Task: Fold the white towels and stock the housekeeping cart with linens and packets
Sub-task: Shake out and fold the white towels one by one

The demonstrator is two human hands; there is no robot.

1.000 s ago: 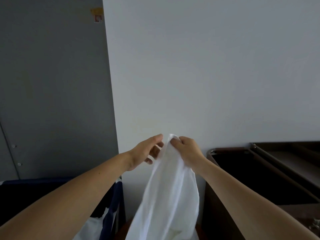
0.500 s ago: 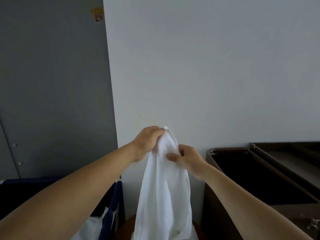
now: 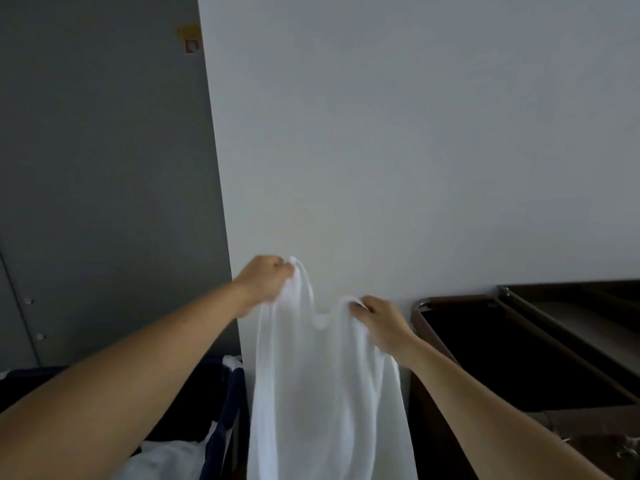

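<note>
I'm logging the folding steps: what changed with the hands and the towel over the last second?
The left hand rose and drew leftward with its grip on the white towel; the right hand dropped slightly. The hands, together at the towel's top a second ago, are now apart, the edge sagging between them. Both still grip it. The cart and the dark laundry bin stayed put.
</note>
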